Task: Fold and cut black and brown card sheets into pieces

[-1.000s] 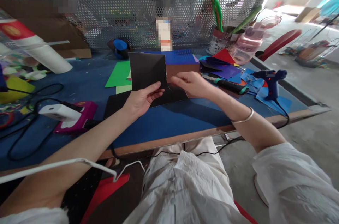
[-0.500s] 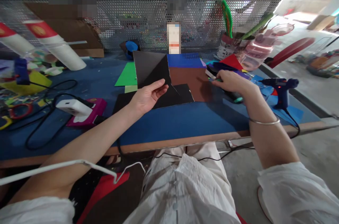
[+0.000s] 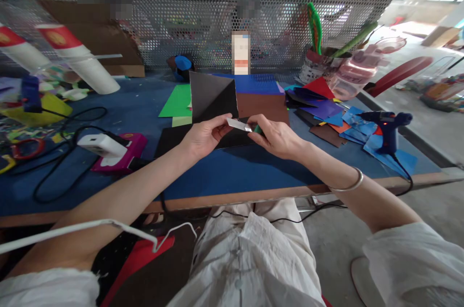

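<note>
Currently, the blue table (image 3: 217, 176) is partly covered by black card (image 3: 213, 96), one panel raised at eleven o'clock from the hands, another laid flat below them. Brown card (image 3: 264, 106) is seen at one o'clock, green card (image 3: 176, 101) at ten. The glue gun (image 3: 387, 128) is placed at three. By the right hand (image 3: 279, 138), the knife (image 3: 239, 125) is clamped above the flat panel, its blade pointed between nine and ten, toward the left hand (image 3: 201, 138); whether anything is gripped by its fingertips cannot be told.
</note>
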A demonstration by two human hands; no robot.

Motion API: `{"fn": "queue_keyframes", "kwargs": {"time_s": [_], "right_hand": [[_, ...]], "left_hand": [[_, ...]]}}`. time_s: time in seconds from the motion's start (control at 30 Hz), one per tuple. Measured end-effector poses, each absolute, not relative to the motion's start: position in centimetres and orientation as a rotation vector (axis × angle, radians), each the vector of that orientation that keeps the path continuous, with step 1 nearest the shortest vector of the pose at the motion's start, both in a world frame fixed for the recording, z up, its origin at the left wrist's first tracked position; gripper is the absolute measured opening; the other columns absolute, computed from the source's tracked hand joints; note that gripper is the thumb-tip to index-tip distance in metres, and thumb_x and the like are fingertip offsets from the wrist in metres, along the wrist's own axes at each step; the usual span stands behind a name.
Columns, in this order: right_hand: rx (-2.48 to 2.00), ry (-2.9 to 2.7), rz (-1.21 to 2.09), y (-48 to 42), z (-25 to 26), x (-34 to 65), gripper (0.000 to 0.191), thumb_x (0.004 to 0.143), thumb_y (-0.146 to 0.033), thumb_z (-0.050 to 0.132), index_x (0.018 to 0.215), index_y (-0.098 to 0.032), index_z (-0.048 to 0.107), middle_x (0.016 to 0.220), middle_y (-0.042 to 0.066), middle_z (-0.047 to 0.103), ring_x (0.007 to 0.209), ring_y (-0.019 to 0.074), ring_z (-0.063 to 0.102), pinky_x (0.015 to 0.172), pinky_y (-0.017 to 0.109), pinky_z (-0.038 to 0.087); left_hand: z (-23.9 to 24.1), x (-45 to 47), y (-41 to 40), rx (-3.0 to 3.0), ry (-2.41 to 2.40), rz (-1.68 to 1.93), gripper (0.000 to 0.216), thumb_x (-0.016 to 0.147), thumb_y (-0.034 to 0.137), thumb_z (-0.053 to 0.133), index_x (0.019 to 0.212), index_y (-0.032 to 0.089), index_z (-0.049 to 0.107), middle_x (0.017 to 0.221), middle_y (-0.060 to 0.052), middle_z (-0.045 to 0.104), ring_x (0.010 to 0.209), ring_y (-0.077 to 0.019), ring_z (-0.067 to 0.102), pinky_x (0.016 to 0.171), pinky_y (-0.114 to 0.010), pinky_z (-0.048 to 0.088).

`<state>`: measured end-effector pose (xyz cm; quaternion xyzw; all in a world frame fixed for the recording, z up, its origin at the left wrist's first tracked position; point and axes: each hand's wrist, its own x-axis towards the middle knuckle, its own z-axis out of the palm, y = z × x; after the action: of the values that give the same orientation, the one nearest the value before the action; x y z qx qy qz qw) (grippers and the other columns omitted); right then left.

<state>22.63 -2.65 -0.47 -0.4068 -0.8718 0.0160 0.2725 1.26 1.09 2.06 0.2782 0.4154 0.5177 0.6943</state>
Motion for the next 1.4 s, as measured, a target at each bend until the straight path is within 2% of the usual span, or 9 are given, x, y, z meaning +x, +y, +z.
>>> {"fn": "queue_keyframes", "kwargs": {"time_s": [0.13, 0.57, 0.77, 1.0, 1.4], "right_hand": [[-1.068, -2.358, -0.065, -2.6, -0.5, 22.7, 0.039, 0.112, -0.046, 0.035, 0.121, -0.015, 0.056, 0.101, 0.013, 0.073, 0.083, 0.0204, 0.067, 0.066, 0.029, 0.043], [-1.058, -2.390, -0.160, -2.5, -0.7, 22.6, 0.049, 0.114, -0.051, 0.027, 0.118, -0.013, 0.059, 0.095, 0.011, 0.071, 0.078, 0.0192, 0.064, 0.063, 0.030, 0.039], [-1.051, -2.408, -0.160, -2.6, -0.7, 22.5, 0.049, 0.114, -0.050, 0.028, 0.121, -0.012, 0.059, 0.098, 0.013, 0.071, 0.080, 0.0203, 0.065, 0.063, 0.030, 0.039], [-1.123, -2.431, -0.192, -2.8, -0.4, 22.2, 0.048, 0.113, -0.049, 0.029, 0.121, -0.014, 0.060, 0.101, 0.014, 0.073, 0.081, 0.0214, 0.066, 0.061, 0.030, 0.038], [-1.120, -2.445, -0.255, -2.8, -0.6, 22.1, 0.055, 0.114, -0.051, 0.023, 0.122, -0.012, 0.060, 0.100, 0.014, 0.072, 0.077, 0.0206, 0.064, 0.060, 0.030, 0.035]], "left_hand": [[2.1, 1.3, 0.9, 0.617, 0.911, 1.153, 0.031, 0.083, -0.005, 0.065, 0.058, 0.011, 0.072, 0.069, -0.004, 0.073, 0.067, -0.0103, 0.070, 0.077, -0.020, 0.062], [2.3, 1.4, 0.1, 0.636, 0.872, 1.098, 0.030, 0.084, -0.006, 0.062, 0.061, 0.012, 0.072, 0.067, -0.002, 0.072, 0.066, -0.0101, 0.068, 0.071, -0.020, 0.060], [2.1, 1.3, 0.2, 0.648, 0.876, 1.068, 0.030, 0.082, -0.005, 0.065, 0.059, 0.013, 0.071, 0.070, -0.003, 0.074, 0.070, -0.0124, 0.071, 0.074, -0.022, 0.061], [0.9, 0.8, 0.8, 0.685, 0.848, 1.077, 0.019, 0.074, -0.002, 0.074, 0.066, 0.015, 0.074, 0.075, -0.004, 0.077, 0.077, -0.0173, 0.075, 0.078, -0.028, 0.064], [1.2, 1.2, 0.4, 0.686, 0.853, 1.077, 0.022, 0.078, -0.001, 0.069, 0.063, 0.013, 0.073, 0.069, -0.004, 0.074, 0.067, -0.0128, 0.071, 0.063, -0.020, 0.060]]}}
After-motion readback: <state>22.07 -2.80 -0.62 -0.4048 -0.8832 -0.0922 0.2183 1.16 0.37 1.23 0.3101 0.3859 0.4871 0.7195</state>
